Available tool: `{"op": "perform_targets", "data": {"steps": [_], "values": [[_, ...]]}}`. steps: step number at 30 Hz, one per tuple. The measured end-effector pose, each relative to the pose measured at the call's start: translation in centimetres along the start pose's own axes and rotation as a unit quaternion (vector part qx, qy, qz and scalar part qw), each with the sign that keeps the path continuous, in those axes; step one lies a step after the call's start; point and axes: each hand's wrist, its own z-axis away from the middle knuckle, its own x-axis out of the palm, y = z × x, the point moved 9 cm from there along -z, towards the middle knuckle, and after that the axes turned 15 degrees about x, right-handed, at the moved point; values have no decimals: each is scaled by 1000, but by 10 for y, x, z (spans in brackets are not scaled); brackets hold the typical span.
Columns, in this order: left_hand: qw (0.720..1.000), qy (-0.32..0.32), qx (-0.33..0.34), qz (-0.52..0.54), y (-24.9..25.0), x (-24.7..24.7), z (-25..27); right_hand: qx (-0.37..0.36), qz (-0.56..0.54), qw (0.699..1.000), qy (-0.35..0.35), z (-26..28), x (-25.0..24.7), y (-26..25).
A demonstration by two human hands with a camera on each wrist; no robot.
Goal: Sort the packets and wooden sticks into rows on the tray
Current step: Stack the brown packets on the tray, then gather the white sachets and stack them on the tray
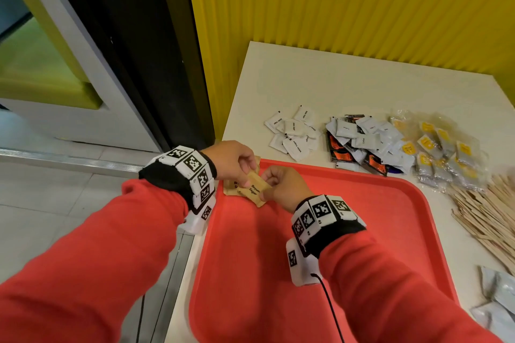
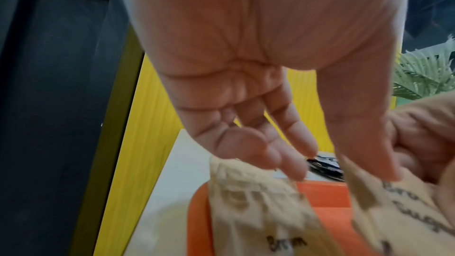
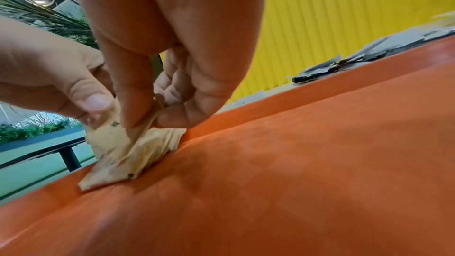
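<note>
A red tray (image 1: 334, 231) lies on the cream table. At its far left corner a few tan brown sugar packets (image 1: 255, 191) are bunched together, partly resting on the tray floor. My left hand (image 1: 246, 175) pinches one end of them, thumb on a packet (image 2: 393, 211), while another packet (image 2: 258, 211) hangs by the fingers (image 2: 290, 163). From the other side my right hand (image 1: 267, 189) grips the same bunch (image 3: 128, 155), thumb and forefinger (image 3: 150, 122) pinching it. Wooden sticks (image 1: 487, 214) lie piled right of the tray.
Beyond the tray lie white sugar packets (image 1: 292, 133), a heap of grey and black-orange packets (image 1: 362, 142) and clear yellow-labelled packets (image 1: 446, 147). Silvery packets (image 1: 498, 301) sit at the right edge. A yellow ribbed wall (image 1: 362, 8) backs the table, whose left edge drops to the floor.
</note>
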Motion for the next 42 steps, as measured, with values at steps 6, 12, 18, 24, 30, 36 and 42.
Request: {"op": "perform_targets", "data": {"steps": [6,12,18,24,30,36,42], "values": [[998,-11,-53,-39,-16,3,8,18,-1,999,43,-6,2,5],[990,-28,-105,-89,-34,4,17,71,-38,996,42,-10,14,14],[977,-27,-143,-154,-36,1,20,84,-40,993,78,-14,13,13],[965,-49,-174,-191,-40,3,18,78,-26,991,109,-15,7,15],[960,-38,-176,-213,-32,-8,11,57,-17,985,164,-13,-31,11],[987,88,-91,-102,7,-25,-28,63,59,965,248,-23,-81,1],[987,115,-115,3,11,-31,-83,92,209,943,242,-52,-97,-8]]}}
